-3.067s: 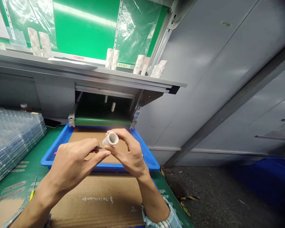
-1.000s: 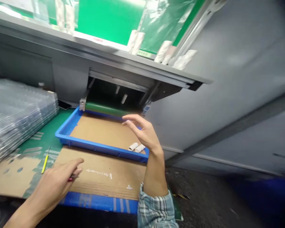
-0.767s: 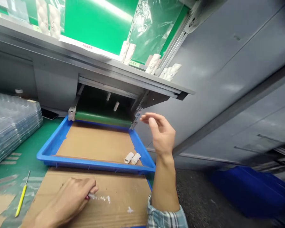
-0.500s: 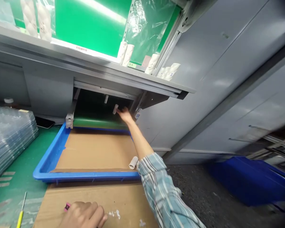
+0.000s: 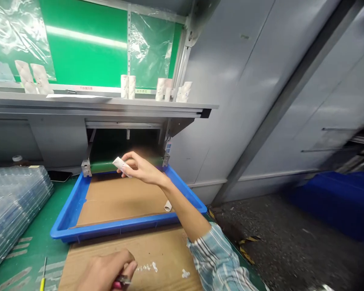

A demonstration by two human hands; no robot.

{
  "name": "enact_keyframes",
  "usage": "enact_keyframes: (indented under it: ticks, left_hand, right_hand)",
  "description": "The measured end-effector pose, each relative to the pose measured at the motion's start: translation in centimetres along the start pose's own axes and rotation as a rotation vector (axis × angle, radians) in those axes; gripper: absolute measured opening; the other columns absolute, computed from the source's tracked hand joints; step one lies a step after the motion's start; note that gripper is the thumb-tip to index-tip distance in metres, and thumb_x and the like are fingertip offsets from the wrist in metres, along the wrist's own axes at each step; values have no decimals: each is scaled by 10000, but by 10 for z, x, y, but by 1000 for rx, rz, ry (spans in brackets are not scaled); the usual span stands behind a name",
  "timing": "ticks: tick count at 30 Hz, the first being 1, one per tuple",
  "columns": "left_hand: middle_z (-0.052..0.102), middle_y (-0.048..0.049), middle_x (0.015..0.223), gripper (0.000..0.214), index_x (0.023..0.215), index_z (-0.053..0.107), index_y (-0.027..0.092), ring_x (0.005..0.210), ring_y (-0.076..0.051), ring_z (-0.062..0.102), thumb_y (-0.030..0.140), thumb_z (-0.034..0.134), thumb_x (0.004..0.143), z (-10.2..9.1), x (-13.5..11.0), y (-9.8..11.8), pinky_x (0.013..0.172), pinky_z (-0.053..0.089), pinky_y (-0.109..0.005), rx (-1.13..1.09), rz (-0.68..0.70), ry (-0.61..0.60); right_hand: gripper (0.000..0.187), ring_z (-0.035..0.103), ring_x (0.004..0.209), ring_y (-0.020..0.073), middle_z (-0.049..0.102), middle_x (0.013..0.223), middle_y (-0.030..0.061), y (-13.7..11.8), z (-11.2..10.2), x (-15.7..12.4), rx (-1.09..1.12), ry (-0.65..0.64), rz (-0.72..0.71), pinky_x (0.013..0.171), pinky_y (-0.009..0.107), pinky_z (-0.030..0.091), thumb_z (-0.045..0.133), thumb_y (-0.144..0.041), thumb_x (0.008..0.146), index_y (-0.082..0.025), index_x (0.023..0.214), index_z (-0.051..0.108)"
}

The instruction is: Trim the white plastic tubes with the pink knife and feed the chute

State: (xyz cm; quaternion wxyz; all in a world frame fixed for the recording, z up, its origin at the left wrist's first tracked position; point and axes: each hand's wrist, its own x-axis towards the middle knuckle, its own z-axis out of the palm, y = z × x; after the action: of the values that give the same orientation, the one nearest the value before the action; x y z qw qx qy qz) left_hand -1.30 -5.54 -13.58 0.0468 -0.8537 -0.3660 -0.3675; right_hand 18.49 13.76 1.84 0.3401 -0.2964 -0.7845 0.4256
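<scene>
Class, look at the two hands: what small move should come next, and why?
Probably bring the held white tube toward the left hand. The right hand holds the tube near the far side of the blue tray, while the left hand grips a small pink tool low over the cardboard sheet, so tube and tool are well apart.

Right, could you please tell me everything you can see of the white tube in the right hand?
The white tube is short and slender, with faint marks on its side. The right hand grips it at a tilt, partly covering its lower end; its free upper end points left. It is in the air in front of the green roller, over the blue tray. Its material is unclear.
</scene>
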Motion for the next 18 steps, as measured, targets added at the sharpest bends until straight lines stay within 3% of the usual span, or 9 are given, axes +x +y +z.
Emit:
enact_keyframes:
  ticks: [1, 3, 5, 6, 8, 10, 13, 18]
  left_hand:
    - [570, 72, 587, 362, 874, 638, 251, 450, -96, 532, 233, 384, 1131, -16, 10, 0, 492, 411, -188, -53, -83, -10]
    - [655, 67, 707, 224, 1232, 705, 278, 537, -101, 591, 398, 559, 1112, -49, 38, -3, 571, 484, -178, -126, -244, 30]
    - [672, 70, 803, 541, 1565, 557, 317, 517, -87, 513, 490, 654, 1062, -75, 70, -7, 531, 456, -179, -127, -291, 53]
    - [687, 63, 844, 651, 1640, 489, 326, 506, -79, 468, 510, 679, 1045, -82, 86, -9, 511, 436, -179, -147, -282, 55]
    - [681, 50, 812, 616, 1609, 552, 299, 512, -82, 438, 505, 688, 1045, -84, 110, -12, 489, 402, -182, -234, -232, 80]
    - [717, 11, 842, 460, 1454, 700, 263, 574, -93, 518, 478, 701, 1048, -77, 123, -13, 525, 431, -189, -309, -197, 127]
    - [795, -56, 1022, 359, 1311, 782, 243, 726, -127, 666, 461, 741, 1028, -63, 127, -13, 583, 480, -195, -341, -205, 157]
    - [823, -77, 1120, 389, 1296, 797, 235, 824, -160, 729, 493, 756, 1008, -62, 125, -16, 594, 495, -197, -323, -268, 112]
  right_hand:
    - [337, 771, 900, 163, 826, 1070, 37, -9, 3, -22, 22, 4, -39, 840, 293, 588, 752, -352, 1024, -219, 1293, 597]
    - [327, 754, 841, 165, 800, 969, 21, -26, 8, -62, 61, 37, -100, 799, 293, 571, 763, -386, 1006, -210, 1260, 656]
    - [355, 755, 830, 172, 780, 926, 20, -38, 11, -90, 113, 34, -118, 804, 304, 577, 772, -417, 999, -193, 1267, 711]
    - [377, 763, 837, 174, 782, 945, 27, -41, 11, -99, 142, 14, -118, 821, 310, 586, 784, -430, 992, -186, 1274, 729]
    - [425, 784, 862, 179, 797, 1017, 45, -45, 10, -108, 206, -25, -123, 854, 320, 602, 818, -442, 968, -180, 1295, 740]
    - [478, 804, 909, 192, 807, 1070, 55, -43, 6, -112, 228, -18, -117, 863, 319, 611, 868, -434, 928, -188, 1315, 734]
    - [503, 821, 970, 209, 823, 1100, 56, -39, -2, -113, 210, 25, -84, 856, 304, 617, 923, -412, 876, -202, 1294, 739]
    - [437, 836, 917, 213, 842, 966, 35, -36, -7, -115, 229, 33, -37, 847, 303, 635, 927, -421, 869, -196, 1212, 777]
